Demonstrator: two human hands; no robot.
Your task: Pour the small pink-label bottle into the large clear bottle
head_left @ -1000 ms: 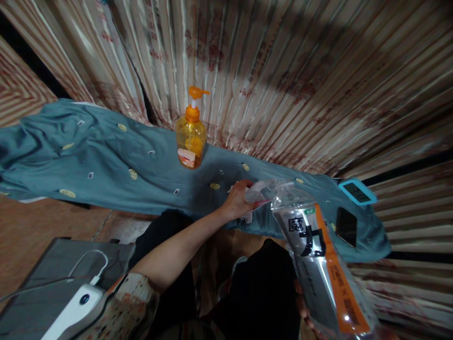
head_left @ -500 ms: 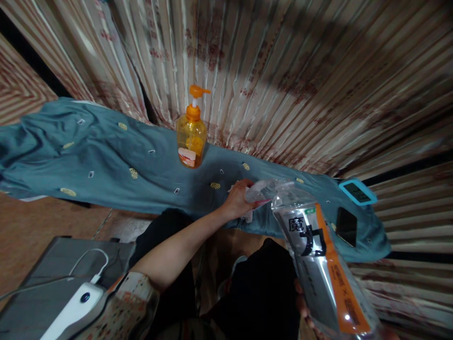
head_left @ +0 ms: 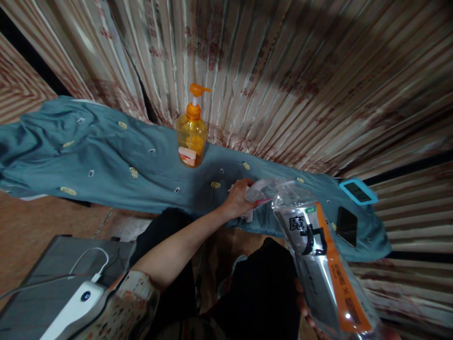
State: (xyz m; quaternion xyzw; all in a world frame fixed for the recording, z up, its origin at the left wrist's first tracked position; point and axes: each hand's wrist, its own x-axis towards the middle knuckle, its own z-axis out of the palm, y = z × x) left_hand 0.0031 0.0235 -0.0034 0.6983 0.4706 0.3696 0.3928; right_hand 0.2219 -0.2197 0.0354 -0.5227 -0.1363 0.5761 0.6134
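Observation:
In the head view, my right hand is wrapped round a large clear plastic bottle with a silver and orange label. The bottle is tilted, its neck end pointing up and left towards my left hand. My left hand is closed round a clear plastic container, which meets the bottle's neck end. Whether it is a cup or a small bottle I cannot tell. Some crumpled white tissue shows beneath my left hand. Most of my right hand is hidden behind the bottle.
An orange pump bottle stands on the narrow, green-cloth-covered surface. To the right lie a phone and a blue-framed digital clock. Pleated curtain hangs behind. A white power bank with a cable is at lower left.

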